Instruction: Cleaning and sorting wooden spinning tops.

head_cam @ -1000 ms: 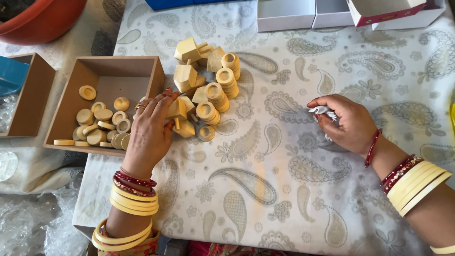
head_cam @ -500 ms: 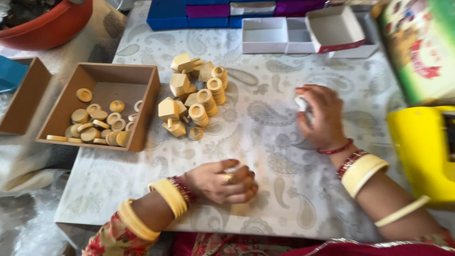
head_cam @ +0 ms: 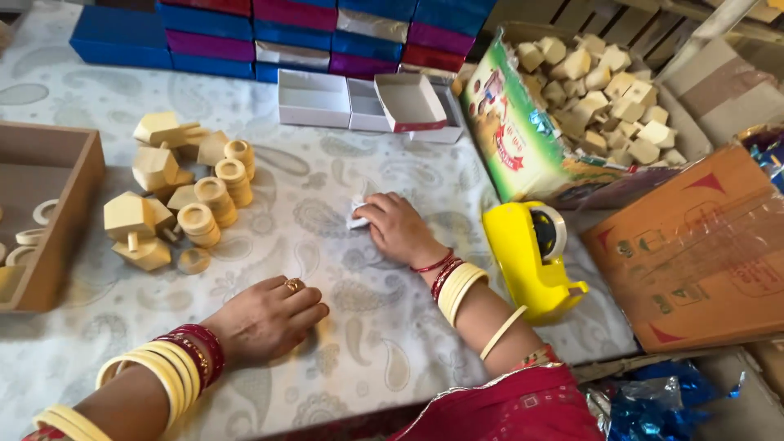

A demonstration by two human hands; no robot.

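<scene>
At far left, an open brown cardboard tray (head_cam: 57,245) holding a few pale wooden rings along its visible edge. Just right of it, on the white paisley-printed cloth (head_cam: 269,147) covering the table, a loose heap of pale wooden hexagonal blocks and stacked ribbed wooden rings (head_cam: 184,200), some blocks with short pegs. Lower down, the left hand (head_cam: 265,317) resting palm-down on the cloth, fingers curled loosely together and closed on nothing, a gold ring on one finger, red and yellow bangles at the wrist. Behind, along the far edge, a row of stacked flat boxes in blue, magenta and purple (head_cam: 269,33), and in front of them several small open white cardboard boxes (head_cam: 367,102). Near the middle, the right hand (head_cam: 396,229) lying on the cloth, fingers bunched together and pressing down on a small white scrap of paper or tape (head_cam: 356,219), only a corner of it showing at the fingertips; same bangles on this wrist. Just right of that forearm, a yellow plastic tape dispenser (head_cam: 531,257) standing on the cloth. Behind it, an open printed green sack (head_cam: 510,131) full of more pale wooden blocks (head_cam: 604,90). At far right, a flat brown cardboard carton (head_cam: 702,253), tilted; below it, crumpled blue foil (head_cam: 661,392).
</scene>
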